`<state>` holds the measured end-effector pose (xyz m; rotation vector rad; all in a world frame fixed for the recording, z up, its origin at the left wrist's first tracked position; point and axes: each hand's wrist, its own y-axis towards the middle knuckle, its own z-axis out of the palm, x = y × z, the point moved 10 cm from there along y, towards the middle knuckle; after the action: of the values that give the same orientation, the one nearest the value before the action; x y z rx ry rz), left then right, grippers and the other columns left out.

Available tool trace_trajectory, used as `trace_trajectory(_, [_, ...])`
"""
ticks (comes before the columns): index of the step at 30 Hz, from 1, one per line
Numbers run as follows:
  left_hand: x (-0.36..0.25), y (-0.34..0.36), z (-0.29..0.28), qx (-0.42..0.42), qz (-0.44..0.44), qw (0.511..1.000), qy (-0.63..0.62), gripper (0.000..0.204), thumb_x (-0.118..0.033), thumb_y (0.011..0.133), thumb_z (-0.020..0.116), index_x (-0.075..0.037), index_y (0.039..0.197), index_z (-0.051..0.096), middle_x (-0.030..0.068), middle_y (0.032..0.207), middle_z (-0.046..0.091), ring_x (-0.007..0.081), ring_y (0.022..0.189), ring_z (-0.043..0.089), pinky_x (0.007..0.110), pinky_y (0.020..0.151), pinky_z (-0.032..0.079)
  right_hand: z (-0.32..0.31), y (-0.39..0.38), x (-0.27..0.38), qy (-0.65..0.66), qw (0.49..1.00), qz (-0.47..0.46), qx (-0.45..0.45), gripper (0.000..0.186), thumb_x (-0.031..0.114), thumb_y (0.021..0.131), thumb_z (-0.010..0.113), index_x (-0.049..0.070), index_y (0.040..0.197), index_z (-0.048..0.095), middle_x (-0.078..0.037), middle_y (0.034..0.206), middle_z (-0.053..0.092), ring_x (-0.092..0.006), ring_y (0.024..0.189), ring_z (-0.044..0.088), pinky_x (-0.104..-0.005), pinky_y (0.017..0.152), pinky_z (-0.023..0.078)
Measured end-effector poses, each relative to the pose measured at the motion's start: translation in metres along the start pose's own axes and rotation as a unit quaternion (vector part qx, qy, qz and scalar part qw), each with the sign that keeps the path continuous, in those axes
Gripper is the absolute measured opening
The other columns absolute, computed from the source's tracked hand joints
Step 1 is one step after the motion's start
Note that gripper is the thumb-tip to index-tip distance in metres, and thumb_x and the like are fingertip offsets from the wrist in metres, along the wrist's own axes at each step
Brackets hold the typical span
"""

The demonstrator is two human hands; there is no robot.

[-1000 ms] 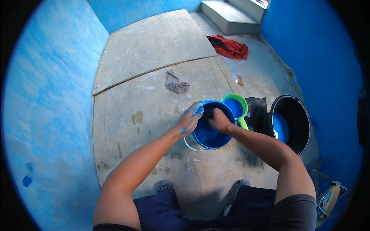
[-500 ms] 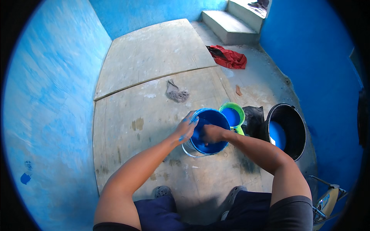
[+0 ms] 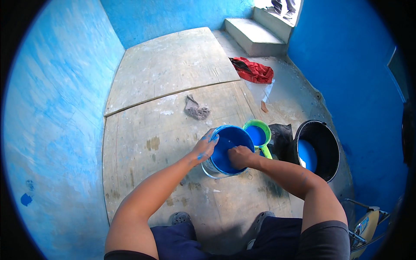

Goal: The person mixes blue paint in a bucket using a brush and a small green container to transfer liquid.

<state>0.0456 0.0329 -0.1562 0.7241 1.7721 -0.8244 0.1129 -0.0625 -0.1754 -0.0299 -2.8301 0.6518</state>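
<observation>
A bucket (image 3: 239, 134) with blue-coated inner walls tilts on the wooden board between my feet, its wire handle hanging on the near side. My left hand (image 3: 207, 145) is wrapped over its left rim, the fingers spotted with blue paint. Inside the bucket, my right hand (image 3: 239, 157) is closed near the lower wall. Whatever it may hold is hidden. Just right of the bucket sits a lime-green dipper (image 3: 266, 152) with blue paint in it. Farther right stands a large black bucket (image 3: 328, 149), also with blue paint at its bottom.
A black plastic bag (image 3: 281, 137) lies between dipper and black bucket. Ahead are a grey rag (image 3: 197, 111) on the boards (image 3: 143, 134) and a red-and-black cloth (image 3: 258, 72). Concrete steps (image 3: 249, 37) rise at the back, where a person's legs (image 3: 278, 5) show. A metal-framed object (image 3: 364, 225) stands lower right.
My right hand has shifted inside the bucket and shows more sharply. The view has tilted slightly, and more of the person's legs shows on the steps. My left hand keeps its grip.
</observation>
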Motion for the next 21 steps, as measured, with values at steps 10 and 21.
trace_trajectory(10, [-0.008,0.001,0.005,0.011,-0.008,0.999,-0.049,0.046,-0.038,0.106,0.049,-0.01,0.143,0.051,0.0094,0.128,0.062,0.0162,0.113,0.055,0.031,0.097,0.044,-0.017,0.024,-0.044,0.15,0.959,-0.009,-0.24,0.019,0.008,0.085,0.058,0.0,0.096,0.071,-0.022,0.097,0.073,-0.0358,0.089,0.073,-0.0416,0.083,0.058])
trace_trajectory(21, [-0.033,-0.008,0.034,0.065,-0.027,0.997,0.006,0.046,-0.039,0.107,0.046,-0.012,0.145,0.049,0.0112,0.13,0.063,0.0184,0.117,0.056,0.032,0.101,0.043,0.01,0.019,0.01,0.077,0.991,-0.109,-0.028,0.021,0.011,0.087,0.059,0.0,0.1,0.071,-0.027,0.106,0.07,-0.0373,0.094,0.072,-0.0466,0.081,0.057])
